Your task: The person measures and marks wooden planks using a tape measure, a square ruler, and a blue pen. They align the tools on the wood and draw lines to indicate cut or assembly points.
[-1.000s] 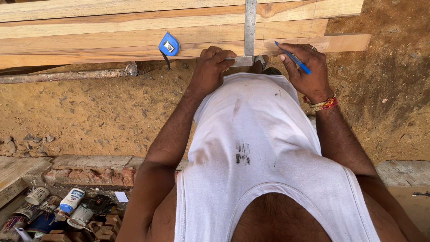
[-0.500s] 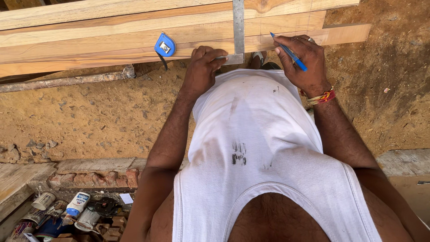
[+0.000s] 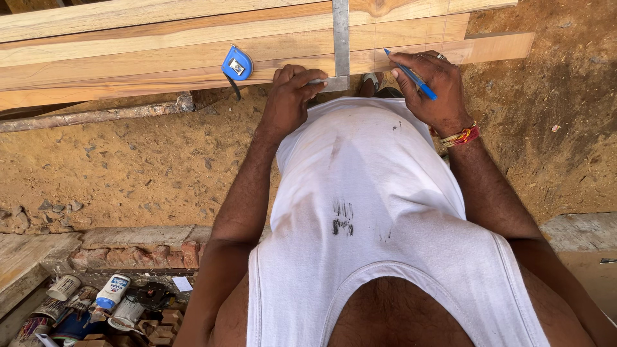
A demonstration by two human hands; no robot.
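Observation:
Long wooden planks (image 3: 128,64) lie across the top of the view. A metal try square (image 3: 340,38) rests across them, its stock at the near edge. My left hand (image 3: 289,99) grips that stock end. My right hand (image 3: 434,90) holds a blue pen (image 3: 411,75) with its tip on the plank just right of the square's blade. A blue tape measure (image 3: 236,64) sits on the plank to the left of my left hand. Faint pencil lines show on the wood at the right.
Sandy ground (image 3: 128,167) lies under the planks. A rusty pipe (image 3: 96,117) runs along below them at left. A brick ledge (image 3: 141,250) crosses low left, with several tins, glue bottles and small wooden blocks (image 3: 109,302) in the bottom left corner.
The view has shifted slightly; my right hand has brought the pen closer to the square's blade. My left hand stays on the square.

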